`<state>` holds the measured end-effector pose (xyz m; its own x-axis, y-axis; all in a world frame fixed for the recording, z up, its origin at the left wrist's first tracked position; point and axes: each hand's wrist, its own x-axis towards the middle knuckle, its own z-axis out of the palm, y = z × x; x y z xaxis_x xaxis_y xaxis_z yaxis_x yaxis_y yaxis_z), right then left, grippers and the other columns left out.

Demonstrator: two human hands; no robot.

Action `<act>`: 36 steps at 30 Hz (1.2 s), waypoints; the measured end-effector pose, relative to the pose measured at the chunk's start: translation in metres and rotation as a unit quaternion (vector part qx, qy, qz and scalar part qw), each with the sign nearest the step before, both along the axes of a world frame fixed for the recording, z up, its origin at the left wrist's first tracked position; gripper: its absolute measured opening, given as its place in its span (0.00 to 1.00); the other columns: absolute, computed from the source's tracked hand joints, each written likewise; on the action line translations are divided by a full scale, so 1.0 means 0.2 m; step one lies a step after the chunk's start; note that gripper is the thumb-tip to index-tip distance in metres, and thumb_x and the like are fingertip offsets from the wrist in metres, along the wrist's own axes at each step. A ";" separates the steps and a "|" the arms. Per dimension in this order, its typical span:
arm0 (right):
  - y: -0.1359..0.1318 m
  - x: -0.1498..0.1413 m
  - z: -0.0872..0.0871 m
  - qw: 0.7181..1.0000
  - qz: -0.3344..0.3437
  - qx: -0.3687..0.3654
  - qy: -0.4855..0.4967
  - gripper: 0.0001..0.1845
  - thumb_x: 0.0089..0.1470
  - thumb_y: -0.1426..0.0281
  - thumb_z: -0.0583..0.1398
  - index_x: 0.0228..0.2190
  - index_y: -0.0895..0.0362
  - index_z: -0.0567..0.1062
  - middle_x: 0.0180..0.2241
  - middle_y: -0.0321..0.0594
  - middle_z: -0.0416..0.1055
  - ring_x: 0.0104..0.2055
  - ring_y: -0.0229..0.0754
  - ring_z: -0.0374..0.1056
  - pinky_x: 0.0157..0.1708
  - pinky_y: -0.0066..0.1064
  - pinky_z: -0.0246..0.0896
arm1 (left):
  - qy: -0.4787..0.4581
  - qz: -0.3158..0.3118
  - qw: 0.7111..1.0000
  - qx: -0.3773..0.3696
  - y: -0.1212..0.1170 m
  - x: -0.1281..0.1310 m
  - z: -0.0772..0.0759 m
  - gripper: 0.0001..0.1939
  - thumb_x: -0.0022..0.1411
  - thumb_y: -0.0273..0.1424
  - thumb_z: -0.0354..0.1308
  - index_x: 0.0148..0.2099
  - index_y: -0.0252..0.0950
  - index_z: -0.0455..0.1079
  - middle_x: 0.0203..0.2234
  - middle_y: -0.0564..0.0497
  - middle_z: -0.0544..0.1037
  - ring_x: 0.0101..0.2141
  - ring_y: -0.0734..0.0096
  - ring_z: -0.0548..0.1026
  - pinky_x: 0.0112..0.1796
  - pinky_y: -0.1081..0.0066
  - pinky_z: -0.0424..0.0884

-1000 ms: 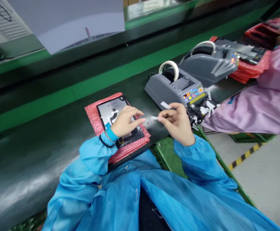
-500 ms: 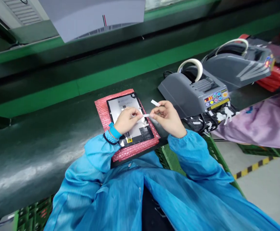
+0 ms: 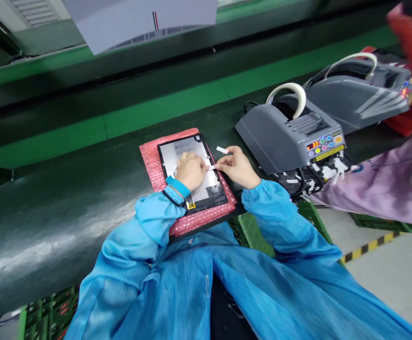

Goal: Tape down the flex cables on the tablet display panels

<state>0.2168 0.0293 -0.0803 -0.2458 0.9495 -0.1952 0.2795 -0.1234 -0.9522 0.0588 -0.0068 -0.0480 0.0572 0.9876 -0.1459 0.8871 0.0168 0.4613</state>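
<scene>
Both hands have shifted slightly over the panel (image 3: 201, 193), the right hand (image 3: 239, 168) pinching one end of a white strip (image 3: 212, 167), a second strip (image 3: 222, 150) jutting above its fingers, while the left hand (image 3: 192, 171) meets the other end, fingers drawn narrow, its grip unclear. Under the left hand, the panel lies on pink bubble wrap (image 3: 151, 163) on the desk (image 3: 85, 198); beyond the right stands a grey dispenser (image 3: 280, 134). Lining up the strip near the panel's edge seems the step in hand, and the next move would call for steady, even pressure.
</scene>
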 end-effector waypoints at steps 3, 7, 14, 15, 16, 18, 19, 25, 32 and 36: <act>0.02 0.00 -0.02 0.999 0.006 0.004 -0.031 0.27 0.40 0.74 0.64 0.36 0.52 0.54 0.21 0.26 0.67 0.23 0.37 0.66 0.29 0.30 0.58 | 0.012 0.001 1.000 -0.014 0.01 0.01 -0.01 0.10 0.63 0.34 0.56 0.35 0.34 0.75 0.42 0.43 0.74 0.51 0.52 0.65 0.49 0.57 0.63; 0.02 0.00 -0.01 0.998 0.009 0.008 -0.054 0.26 0.40 0.76 0.64 0.36 0.52 0.55 0.20 0.26 0.67 0.24 0.38 0.67 0.30 0.30 0.58 | 0.019 0.001 1.000 -0.024 0.01 0.02 -0.01 0.11 0.64 0.35 0.55 0.36 0.35 0.75 0.43 0.43 0.72 0.51 0.52 0.63 0.49 0.57 0.62; 0.01 -0.01 0.03 0.996 0.013 -0.002 -0.083 0.23 0.42 0.79 0.62 0.35 0.53 0.55 0.19 0.26 0.67 0.24 0.38 0.68 0.29 0.30 0.58 | 0.029 -0.006 0.999 -0.025 0.00 0.02 -0.02 0.12 0.64 0.35 0.53 0.36 0.35 0.76 0.43 0.43 0.72 0.50 0.52 0.62 0.49 0.56 0.62; 0.01 -0.01 0.03 0.996 0.013 -0.003 -0.085 0.23 0.42 0.79 0.61 0.35 0.53 0.55 0.19 0.26 0.67 0.24 0.38 0.68 0.29 0.30 0.58 | 0.031 -0.007 0.999 -0.023 0.00 0.02 -0.02 0.12 0.64 0.34 0.53 0.36 0.35 0.76 0.43 0.42 0.72 0.50 0.52 0.62 0.49 0.56 0.62; 0.01 -0.01 0.03 0.996 0.013 -0.003 -0.086 0.22 0.42 0.79 0.61 0.34 0.53 0.55 0.19 0.26 0.67 0.24 0.38 0.68 0.29 0.30 0.58 | 0.033 -0.008 0.999 -0.022 0.00 0.02 -0.02 0.12 0.64 0.34 0.53 0.36 0.35 0.76 0.43 0.42 0.72 0.50 0.52 0.62 0.49 0.56 0.62; 0.02 -0.01 0.03 0.996 0.016 -0.001 -0.084 0.22 0.41 0.79 0.61 0.34 0.52 0.55 0.19 0.25 0.68 0.25 0.38 0.69 0.29 0.30 0.59 | 0.036 -0.009 0.999 -0.017 0.00 0.02 -0.02 0.12 0.64 0.34 0.53 0.36 0.35 0.76 0.42 0.42 0.72 0.51 0.51 0.62 0.49 0.55 0.62; 0.02 -0.01 0.02 0.997 0.018 0.002 -0.081 0.23 0.41 0.78 0.62 0.34 0.52 0.55 0.19 0.25 0.68 0.24 0.38 0.69 0.29 0.30 0.59 | 0.036 -0.010 0.999 -0.014 0.00 0.02 -0.03 0.12 0.64 0.33 0.53 0.36 0.35 0.76 0.42 0.41 0.72 0.51 0.50 0.62 0.49 0.54 0.62; 0.04 0.00 -0.02 0.998 0.024 -0.021 -0.062 0.26 0.38 0.77 0.65 0.33 0.52 0.54 0.18 0.24 0.68 0.21 0.34 0.66 0.25 0.27 0.57 | 0.036 -0.009 0.999 0.000 0.00 0.03 -0.04 0.10 0.62 0.34 0.55 0.32 0.35 0.73 0.40 0.40 0.72 0.50 0.47 0.62 0.48 0.51 0.62; 0.11 0.09 -0.02 0.996 0.048 -0.080 -0.019 0.34 0.33 0.66 0.73 0.34 0.51 0.55 0.13 0.18 0.60 0.13 0.30 0.54 0.13 0.20 0.45 | 0.030 0.046 0.998 0.023 0.01 -0.02 -0.04 0.04 0.58 0.32 0.59 0.34 0.37 0.71 0.42 0.42 0.72 0.50 0.48 0.63 0.46 0.54 0.62; 0.09 0.12 0.07 0.993 0.084 -0.077 0.003 0.16 0.53 0.62 0.63 0.30 0.55 0.61 0.16 0.26 0.62 0.16 0.30 0.57 0.14 0.20 0.49 | -0.026 0.059 0.997 0.035 0.03 -0.07 -0.02 0.05 0.62 0.31 0.55 0.39 0.38 0.71 0.40 0.46 0.73 0.47 0.56 0.66 0.47 0.59 0.61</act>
<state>0.2403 0.0464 -0.0662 -0.3997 0.8539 -0.3333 0.3024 -0.2204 -0.9273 0.0445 -0.0006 -0.0525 -0.0535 0.9956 -0.0771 0.8556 0.0855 0.5105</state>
